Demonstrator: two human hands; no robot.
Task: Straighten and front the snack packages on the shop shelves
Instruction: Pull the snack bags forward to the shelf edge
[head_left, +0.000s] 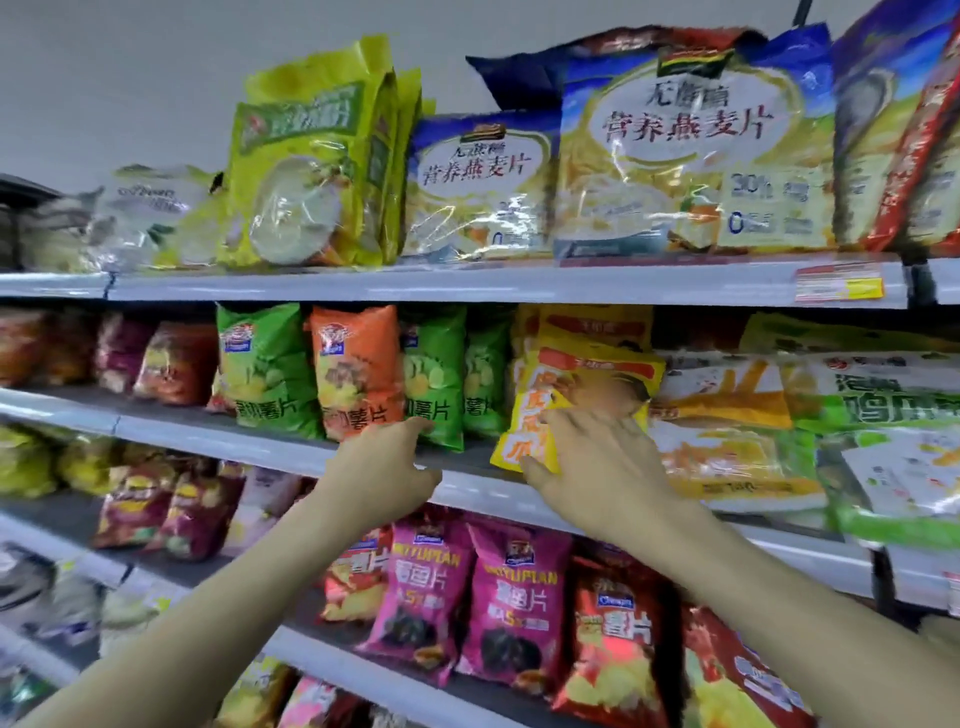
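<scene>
Right hand (592, 457) pinching tilted yellow packet (587, 384) at its lower edge, middle shelf (208, 441), left hand (384, 467) just left, fingers loosely spread, holding nothing, by green chip bag (436, 374)

A packet (582, 395) sits at the second shelf's (234, 441) front edge — chip bags (358, 374) left, flat packs (727, 415) right.

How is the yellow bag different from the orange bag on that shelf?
The yellow bag leans crooked; the orange bag stands straight. The yellow bag pokes out past the shelf edge; the orange bag sits back on it. The right hand grips the yellow bag, not the orange bag. Both share one shelf.
</scene>
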